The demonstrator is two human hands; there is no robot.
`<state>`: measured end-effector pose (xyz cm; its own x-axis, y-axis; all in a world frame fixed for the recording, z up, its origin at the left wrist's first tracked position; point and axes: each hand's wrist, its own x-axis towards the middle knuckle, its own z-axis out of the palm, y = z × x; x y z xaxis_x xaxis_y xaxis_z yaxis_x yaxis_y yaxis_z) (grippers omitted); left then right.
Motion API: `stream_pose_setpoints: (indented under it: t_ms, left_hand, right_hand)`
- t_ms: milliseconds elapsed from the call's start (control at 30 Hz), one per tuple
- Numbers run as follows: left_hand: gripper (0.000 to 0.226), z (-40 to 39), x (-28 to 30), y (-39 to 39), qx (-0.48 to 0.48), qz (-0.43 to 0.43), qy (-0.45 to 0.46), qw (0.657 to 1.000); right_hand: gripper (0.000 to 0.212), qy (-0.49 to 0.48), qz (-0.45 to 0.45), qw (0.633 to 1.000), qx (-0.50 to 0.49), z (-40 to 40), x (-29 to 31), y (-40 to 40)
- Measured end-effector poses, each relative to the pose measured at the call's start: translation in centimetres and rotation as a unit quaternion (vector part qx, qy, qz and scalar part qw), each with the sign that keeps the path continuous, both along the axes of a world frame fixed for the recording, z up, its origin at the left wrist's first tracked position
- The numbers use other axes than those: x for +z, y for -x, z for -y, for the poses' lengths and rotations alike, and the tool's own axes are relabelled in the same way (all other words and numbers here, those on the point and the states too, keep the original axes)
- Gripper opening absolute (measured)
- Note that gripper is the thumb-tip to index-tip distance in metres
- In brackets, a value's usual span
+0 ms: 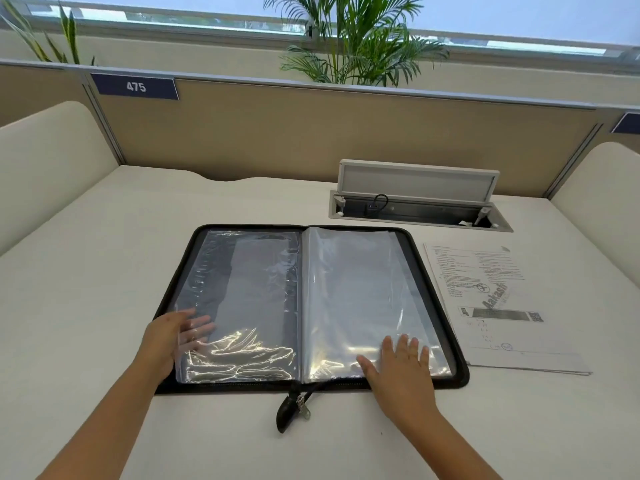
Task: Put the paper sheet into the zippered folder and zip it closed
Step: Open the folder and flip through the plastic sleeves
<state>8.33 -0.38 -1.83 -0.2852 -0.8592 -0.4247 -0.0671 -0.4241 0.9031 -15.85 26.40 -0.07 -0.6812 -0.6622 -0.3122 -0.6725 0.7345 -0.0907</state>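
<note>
A black zippered folder (pixel 459 372) lies open flat on the desk, both halves showing clear plastic sleeves (pixel 349 292). Its zipper pull and strap (pixel 294 407) hang over the near edge at the spine. My left hand (pixel 166 337) is at the folder's left edge, fingers slid under the left clear sleeve. Fingers spread, my right hand (pixel 401 372) rests flat on the lower right sleeve. The printed paper sheet (pixel 491 299) lies on the desk just right of the folder, untouched.
The white desk (pixel 104 271) has an open cable hatch (pixel 419 202) with a raised lid behind the folder. A tan partition (pixel 277 133) with a "475" label runs along the back, cream side panels at both ends, and plants behind.
</note>
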Motion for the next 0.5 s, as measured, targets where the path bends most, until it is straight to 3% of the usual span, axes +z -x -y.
stream_pose_setpoints:
  t_ms: [67,133,200,267,333,500]
  left_hand:
    - [0.019,-0.3,-0.5,0.2,0.012,0.004,0.018,1.0]
    - [0.019,-0.6,-0.6,0.4,0.011,0.002,0.037,0.999]
    - [0.034,-0.6,-0.5,0.5,0.024,-0.015,0.05,0.998]
    - [0.053,-0.7,-0.2,0.5,0.032,-0.027,0.056,0.998]
    - [0.057,-0.6,-0.3,0.4,0.03,-0.028,0.063,0.997]
    - [0.049,-1.1,-0.1,0.4,-0.003,0.009,0.074,0.997]
  right_hand:
    - [0.098,0.045,0.02,0.999,-0.007,0.5,0.4,-0.2]
    - [0.084,0.107,0.027,0.994,-0.011,1.1,1.0,-0.6]
    - [0.079,0.186,0.045,0.981,0.005,1.7,1.5,-1.6]
    - [0.078,0.273,0.104,0.955,0.045,2.6,2.3,-3.3]
    - [0.075,0.326,0.184,0.922,0.097,3.5,3.0,-5.4]
    - [0.056,0.307,0.359,0.861,0.19,6.0,4.1,-9.0]
